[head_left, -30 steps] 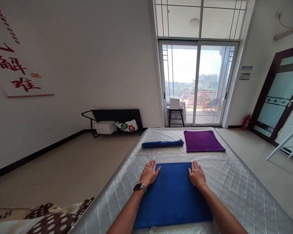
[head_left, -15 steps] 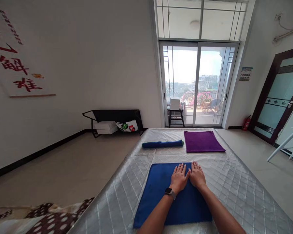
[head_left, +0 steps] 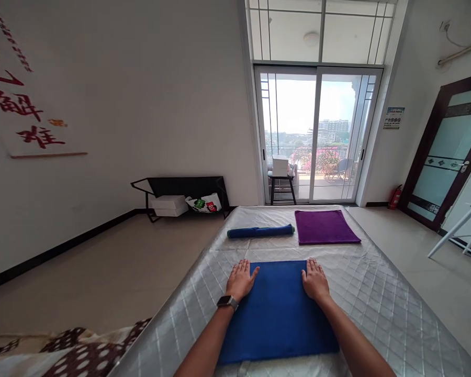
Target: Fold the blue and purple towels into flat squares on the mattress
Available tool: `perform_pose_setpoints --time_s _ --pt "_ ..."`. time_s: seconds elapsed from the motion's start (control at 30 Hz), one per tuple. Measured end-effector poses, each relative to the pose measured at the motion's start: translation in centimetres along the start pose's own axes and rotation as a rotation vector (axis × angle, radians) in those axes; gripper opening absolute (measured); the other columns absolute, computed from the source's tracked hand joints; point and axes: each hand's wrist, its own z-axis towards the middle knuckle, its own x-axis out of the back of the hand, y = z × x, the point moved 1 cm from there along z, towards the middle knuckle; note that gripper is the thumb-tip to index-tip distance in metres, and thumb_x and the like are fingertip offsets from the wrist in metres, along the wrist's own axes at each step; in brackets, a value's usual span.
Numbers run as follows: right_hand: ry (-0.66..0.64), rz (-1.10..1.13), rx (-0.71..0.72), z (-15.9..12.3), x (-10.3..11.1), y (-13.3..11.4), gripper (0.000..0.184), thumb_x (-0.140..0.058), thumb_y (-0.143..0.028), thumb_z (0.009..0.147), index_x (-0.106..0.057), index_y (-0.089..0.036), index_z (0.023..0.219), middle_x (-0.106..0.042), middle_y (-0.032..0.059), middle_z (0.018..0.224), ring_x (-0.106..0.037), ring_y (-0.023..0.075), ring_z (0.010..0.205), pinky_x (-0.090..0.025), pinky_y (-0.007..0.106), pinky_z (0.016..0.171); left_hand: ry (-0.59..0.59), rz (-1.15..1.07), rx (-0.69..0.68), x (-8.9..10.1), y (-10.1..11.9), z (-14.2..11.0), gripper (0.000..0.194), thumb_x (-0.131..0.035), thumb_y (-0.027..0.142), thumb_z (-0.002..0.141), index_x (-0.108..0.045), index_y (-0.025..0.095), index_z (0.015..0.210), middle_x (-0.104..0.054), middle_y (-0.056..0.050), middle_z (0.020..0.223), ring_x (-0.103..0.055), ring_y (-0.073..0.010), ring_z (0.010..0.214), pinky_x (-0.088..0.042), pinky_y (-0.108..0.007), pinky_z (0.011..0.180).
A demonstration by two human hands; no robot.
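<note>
A blue towel (head_left: 278, 309) lies spread flat on the quilted silver bed cover (head_left: 377, 298) in front of me. My left hand (head_left: 241, 278) rests palm down, fingers stretched, on the towel's far left corner; a smartwatch is on that wrist. My right hand (head_left: 315, 279) lies flat with fingers out on the far right corner. Neither hand holds anything. Beyond them lie a rolled blue towel (head_left: 260, 231) and a flat purple towel (head_left: 325, 226).
A spotted brown and white fabric (head_left: 63, 351) lies at the bed's near left. A black rack (head_left: 184, 193) with white boxes stands by the left wall. Glass sliding doors (head_left: 317, 136) with a stool are ahead. A white table leg (head_left: 455, 230) is right.
My left hand slid across the blue towel to beside my right hand, then back out to the left corner. The right hand stayed in place.
</note>
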Motion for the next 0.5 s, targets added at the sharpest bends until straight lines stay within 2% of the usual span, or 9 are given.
perform_pose_setpoints --time_s 0.07,0.17,0.23,0.3,0.37,0.4,0.5 --pt "0.005 -0.002 0.005 0.0 0.0 0.0 0.064 -0.022 -0.036 0.098 -0.025 -0.004 0.154 -0.023 0.0112 0.161 -0.016 0.0183 0.151 -0.011 0.035 0.121 0.011 0.002 -0.028 0.7 2.6 0.5 0.072 -0.016 0.055 0.099 -0.044 0.009 0.147 -0.047 -0.017 0.151 -0.034 -0.0302 0.145 -0.025 -0.048 0.120" --pt "0.019 -0.010 0.008 0.1 -0.1 0.1 0.064 -0.023 -0.036 0.098 -0.026 -0.004 0.154 -0.025 0.0119 0.161 -0.017 0.0189 0.150 -0.012 0.035 0.121 0.030 -0.078 -0.253 1.0 8.7 0.4 0.063 -0.020 0.049 0.101 -0.047 0.014 0.145 -0.049 -0.014 0.150 -0.038 -0.0268 0.143 -0.031 -0.044 0.118" --pt "0.025 -0.021 0.019 0.1 -0.3 0.3 0.063 -0.024 -0.035 0.098 -0.027 -0.004 0.153 -0.025 0.0122 0.161 -0.018 0.0191 0.150 -0.012 0.035 0.121 0.019 -0.144 -0.403 0.6 12.9 -0.3 0.055 -0.024 0.045 0.102 -0.046 0.020 0.146 -0.052 -0.012 0.148 -0.043 -0.0242 0.140 -0.034 -0.043 0.116" --pt "0.025 -0.028 0.040 0.1 -0.5 0.5 0.062 -0.025 -0.033 0.098 -0.028 -0.005 0.153 -0.025 0.0121 0.161 -0.017 0.0192 0.150 -0.013 0.035 0.120 -0.005 -0.175 -0.455 -0.2 15.9 -1.1 0.053 -0.026 0.043 0.102 -0.046 0.022 0.145 -0.051 -0.011 0.148 -0.043 -0.0234 0.140 -0.035 -0.044 0.115" --pt "0.023 -0.027 0.051 0.2 -0.6 0.6 0.062 -0.025 -0.033 0.098 -0.028 -0.006 0.154 -0.026 0.0120 0.161 -0.017 0.0194 0.150 -0.014 0.036 0.120 -0.026 -0.172 -0.426 -0.9 16.9 -1.6 0.055 -0.023 0.046 0.102 -0.047 0.022 0.145 -0.048 -0.012 0.151 -0.040 -0.0238 0.142 -0.034 -0.046 0.116" --pt "0.023 -0.024 0.048 0.2 -0.6 0.6 0.062 -0.025 -0.034 0.098 -0.028 -0.007 0.154 -0.026 0.0122 0.160 -0.017 0.0195 0.150 -0.014 0.036 0.120 -0.034 -0.163 -0.397 -1.2 16.6 -1.8 0.058 -0.022 0.049 0.102 -0.046 0.021 0.145 -0.047 -0.011 0.152 -0.039 -0.0242 0.142 -0.034 -0.046 0.116" --pt "0.023 -0.013 0.020 0.4 -0.7 0.5 0.063 -0.025 -0.036 0.099 -0.027 -0.006 0.154 -0.027 0.0125 0.161 -0.017 0.0196 0.150 -0.013 0.035 0.120 -0.058 -0.125 -0.282 -1.3 12.7 -1.7 0.065 -0.019 0.056 0.100 -0.044 0.020 0.148 -0.043 -0.011 0.155 -0.035 -0.0255 0.145 -0.030 -0.047 0.118"
